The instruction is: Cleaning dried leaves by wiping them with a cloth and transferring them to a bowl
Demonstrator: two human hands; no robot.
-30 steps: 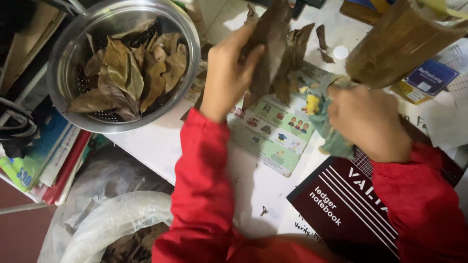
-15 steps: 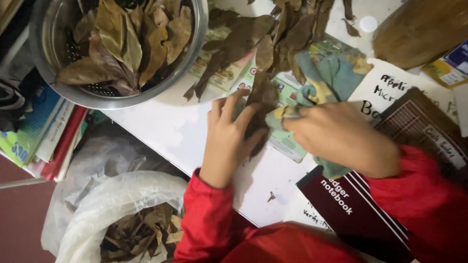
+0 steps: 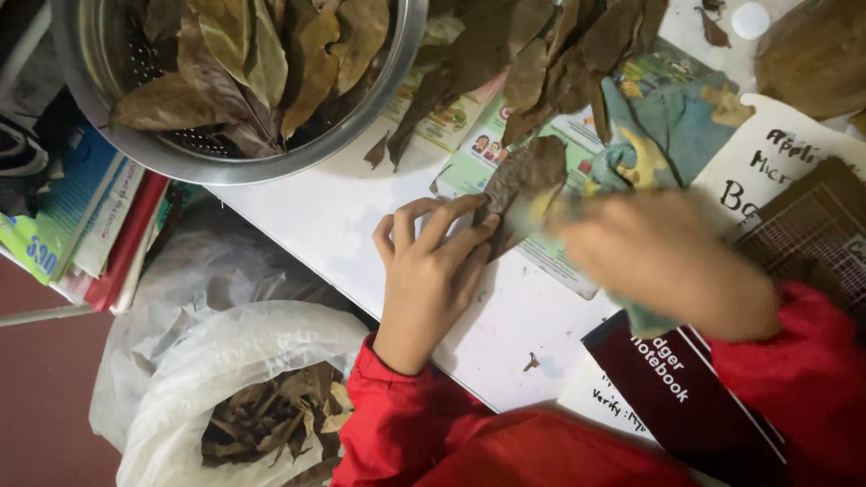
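One dry brown leaf (image 3: 521, 188) is being worked on right now, and it is lying flat on the white table (image 3: 325, 216), partly over a printed sheet (image 3: 492, 149). The left hand (image 3: 431, 271) is pressing it down: the fingers (image 3: 451, 221) are stretched out almost flat, not curled around anything, and their tips are resting on the lower left end of the leaf. The right hand (image 3: 667, 261) is blurred, so I cannot tell exactly how far it is closed, but it seems to be gripping a blue-green cloth (image 3: 645, 320) and touching the right edge of the same leaf, as if it is wiping it.

Judging from how things are lying, the work is somewhere in the middle. Many leaves are already sitting in the metal colander (image 3: 225, 81) at the upper left, and I think these are the finished ones, though this is only my guess. A loose pile of leaves (image 3: 541, 54) is waiting on the table just above the hands, and more leaves are filling the white plastic bag (image 3: 244, 397) below the table edge, near the left elbow. So a good part is looking still undone. A dark notebook (image 3: 686, 388) is lying under the right wrist.
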